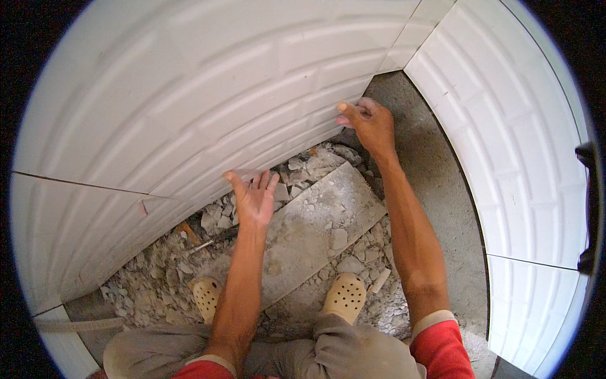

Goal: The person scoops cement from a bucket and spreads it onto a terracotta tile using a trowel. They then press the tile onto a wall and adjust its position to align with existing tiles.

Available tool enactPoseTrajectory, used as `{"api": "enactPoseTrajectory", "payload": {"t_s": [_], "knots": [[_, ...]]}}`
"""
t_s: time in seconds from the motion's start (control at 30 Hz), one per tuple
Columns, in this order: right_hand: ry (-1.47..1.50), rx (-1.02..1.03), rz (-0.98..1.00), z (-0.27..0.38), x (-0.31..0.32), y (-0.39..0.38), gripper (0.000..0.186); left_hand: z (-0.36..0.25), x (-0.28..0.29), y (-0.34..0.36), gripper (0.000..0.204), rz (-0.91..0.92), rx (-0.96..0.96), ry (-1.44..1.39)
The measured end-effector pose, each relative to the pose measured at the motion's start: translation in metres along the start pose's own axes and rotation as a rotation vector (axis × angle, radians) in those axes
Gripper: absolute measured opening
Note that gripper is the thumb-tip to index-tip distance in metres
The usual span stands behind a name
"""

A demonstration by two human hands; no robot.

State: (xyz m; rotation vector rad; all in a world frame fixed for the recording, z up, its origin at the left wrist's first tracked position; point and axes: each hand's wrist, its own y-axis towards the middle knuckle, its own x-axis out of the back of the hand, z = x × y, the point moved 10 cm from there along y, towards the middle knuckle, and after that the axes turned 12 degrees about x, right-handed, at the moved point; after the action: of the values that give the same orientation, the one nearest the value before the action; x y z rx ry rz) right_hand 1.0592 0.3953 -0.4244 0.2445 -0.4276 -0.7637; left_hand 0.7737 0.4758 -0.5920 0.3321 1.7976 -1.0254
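A large white ribbed wall tile (208, 95) fills the upper left of the head view, its lower edge hanging just above the rubble. My left hand (254, 197) is open, fingers spread, its fingertips against the tile's bottom edge near the middle. My right hand (369, 123) presses on the tile's lower right corner, fingers curled onto the face. Neither hand holds a tool.
Broken mortar and rubble (164, 271) cover the floor below the tile. A flat grey slab (315, 227) lies under my feet in tan perforated clogs (344, 297). A hammer-like tool (208, 241) lies in the debris. More white tiles (524, 139) cover the right wall beside bare grey cement (435, 183).
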Motion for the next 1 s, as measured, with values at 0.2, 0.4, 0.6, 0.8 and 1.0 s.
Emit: {"api": "enactPoseTrajectory", "payload": {"t_s": [0.2, 0.4, 0.6, 0.8, 1.0], "knots": [[-0.037, -0.003, -0.013, -0.005, 0.003, -0.002, 0.035, 0.001, -0.003, 0.002, 0.116, 0.021, -0.021, 0.038], [0.104, -0.067, 0.036, -0.007, -0.008, -0.003, 0.032, 0.001, -0.006, -0.001, 0.105, -0.019, -0.082, 0.030], [0.120, -0.063, 0.006, -0.008, -0.008, -0.004, 0.032, 0.000, -0.010, -0.002, 0.111, 0.008, -0.106, 0.033], [0.103, -0.064, -0.014, -0.008, -0.009, -0.009, 0.033, 0.000, -0.011, 0.000, 0.111, 0.032, -0.112, 0.026], [0.110, -0.063, -0.018, -0.004, -0.014, -0.013, 0.043, -0.001, -0.013, -0.002, 0.109, 0.034, -0.112, 0.017]]}}
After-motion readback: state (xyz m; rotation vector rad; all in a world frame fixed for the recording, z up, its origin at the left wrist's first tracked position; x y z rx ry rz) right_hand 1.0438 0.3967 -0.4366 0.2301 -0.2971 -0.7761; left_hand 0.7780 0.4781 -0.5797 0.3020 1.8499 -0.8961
